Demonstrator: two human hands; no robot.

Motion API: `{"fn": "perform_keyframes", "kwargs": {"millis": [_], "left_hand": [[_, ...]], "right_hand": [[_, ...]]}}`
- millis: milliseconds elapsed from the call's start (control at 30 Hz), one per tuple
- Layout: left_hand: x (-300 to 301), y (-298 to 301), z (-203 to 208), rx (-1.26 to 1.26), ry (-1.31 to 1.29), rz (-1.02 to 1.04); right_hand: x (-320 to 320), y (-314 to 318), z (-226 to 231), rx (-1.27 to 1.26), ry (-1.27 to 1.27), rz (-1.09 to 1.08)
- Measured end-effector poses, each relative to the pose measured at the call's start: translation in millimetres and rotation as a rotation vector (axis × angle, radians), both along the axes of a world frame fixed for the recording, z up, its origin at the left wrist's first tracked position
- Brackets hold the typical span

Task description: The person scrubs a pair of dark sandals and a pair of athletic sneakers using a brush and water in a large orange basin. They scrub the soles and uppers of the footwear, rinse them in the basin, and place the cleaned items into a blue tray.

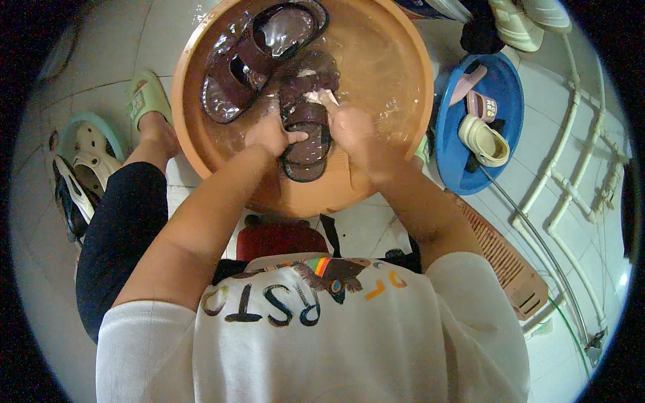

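Observation:
A dark brown sandal (307, 149) lies partly in the water of an orange tub (420, 87), its heel end toward me. My left hand (270, 133) grips its left edge, thumb laid over the insole and the other fingers hidden. Against the sandal's right side is my right hand (351, 129), closed, with a small whitish thing (322, 98) at its fingertips; its kind is unclear. The matching brown sandal (252, 64) rests in the water at the tub's far left, apart from both hands.
To the right stands a blue basin (447, 151) holding slippers and a cream clog (485, 141). White pipes (563, 134) and a brown slatted plastic piece (500, 258) are beyond. At left, a pale green basin (114, 131) holds clogs. More shoes (517, 23) sit at far right.

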State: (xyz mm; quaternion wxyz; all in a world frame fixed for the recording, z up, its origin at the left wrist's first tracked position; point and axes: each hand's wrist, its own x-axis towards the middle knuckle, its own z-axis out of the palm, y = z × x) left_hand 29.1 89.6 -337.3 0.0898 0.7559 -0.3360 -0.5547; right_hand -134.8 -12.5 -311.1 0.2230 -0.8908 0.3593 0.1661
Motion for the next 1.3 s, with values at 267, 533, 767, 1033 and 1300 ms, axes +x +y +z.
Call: {"fn": "perform_keyframes", "kwargs": {"millis": [267, 533, 767, 1033, 1300], "left_hand": [[-7, 23, -38, -0.177, 0.283, 0.326], [-4, 22, -41, -0.225, 0.231, 0.267], [0, 14, -39, -0.119, 0.305, 0.223], [-11, 20, 5, 0.144, -0.117, 0.555], [-17, 5, 43, 0.066, 0.132, 0.829]], "right_hand": [[-118, -38, 12, -0.168, 0.246, 0.175], [11, -61, -42, 0.071, 0.072, -0.577], [-20, -13, 0, 0.185, 0.017, -0.179], [-23, -41, -25, 0.033, 0.353, -0.560], [-38, 38, 5, 0.464, -0.695, -0.606]]}}
